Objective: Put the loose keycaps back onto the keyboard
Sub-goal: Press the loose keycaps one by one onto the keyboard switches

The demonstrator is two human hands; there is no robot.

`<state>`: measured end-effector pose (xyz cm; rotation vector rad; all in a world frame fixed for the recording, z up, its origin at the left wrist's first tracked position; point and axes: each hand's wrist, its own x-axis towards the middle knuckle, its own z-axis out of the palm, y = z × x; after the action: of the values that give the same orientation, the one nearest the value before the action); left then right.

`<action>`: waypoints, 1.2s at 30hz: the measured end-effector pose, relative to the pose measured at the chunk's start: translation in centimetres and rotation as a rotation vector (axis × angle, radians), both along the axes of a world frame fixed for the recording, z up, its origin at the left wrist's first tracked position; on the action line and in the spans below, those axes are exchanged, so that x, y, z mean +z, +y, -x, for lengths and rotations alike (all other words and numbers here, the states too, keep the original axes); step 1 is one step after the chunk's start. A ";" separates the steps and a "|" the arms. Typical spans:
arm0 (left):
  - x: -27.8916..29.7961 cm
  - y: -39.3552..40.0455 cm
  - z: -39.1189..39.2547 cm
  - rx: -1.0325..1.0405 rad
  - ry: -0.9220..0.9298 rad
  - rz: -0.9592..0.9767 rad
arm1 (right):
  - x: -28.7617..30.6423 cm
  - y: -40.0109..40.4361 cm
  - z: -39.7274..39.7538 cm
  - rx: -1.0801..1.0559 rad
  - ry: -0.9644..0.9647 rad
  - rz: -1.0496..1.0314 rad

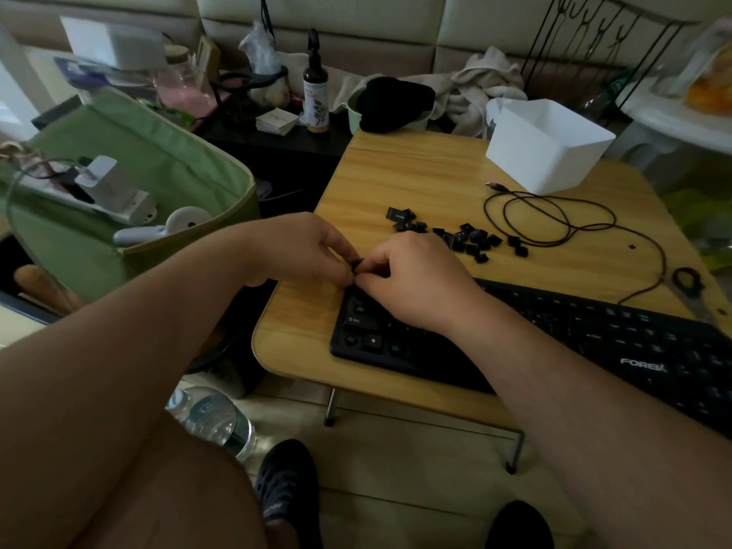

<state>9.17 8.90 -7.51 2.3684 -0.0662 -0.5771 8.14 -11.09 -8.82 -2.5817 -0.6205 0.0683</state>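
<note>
A black keyboard (594,334) lies along the near edge of a low wooden table (416,180). My left hand (301,247) and my right hand (416,279) meet just above the keyboard's far left corner. Together their fingertips pinch one small black keycap (357,265). My right wrist covers part of the keyboard's left keys. Several loose black keycaps (459,235) lie scattered on the table beyond my hands.
A black coiled cable (554,219) runs to the keyboard at the right, beside a white box (550,144). A green bag (130,184) holding gadgets stands left of the table. A water bottle (214,418) and dark shoes (289,485) lie on the floor.
</note>
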 end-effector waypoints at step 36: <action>-1.2 -7.4 -3.8 0.100 -0.490 -0.013 | 0.1 -6.6 -4.6 -0.068 -0.049 0.196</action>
<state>12.95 1.52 -8.74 2.4578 -0.1615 0.0595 12.70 -17.71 -8.70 -2.7988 -0.5683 0.0447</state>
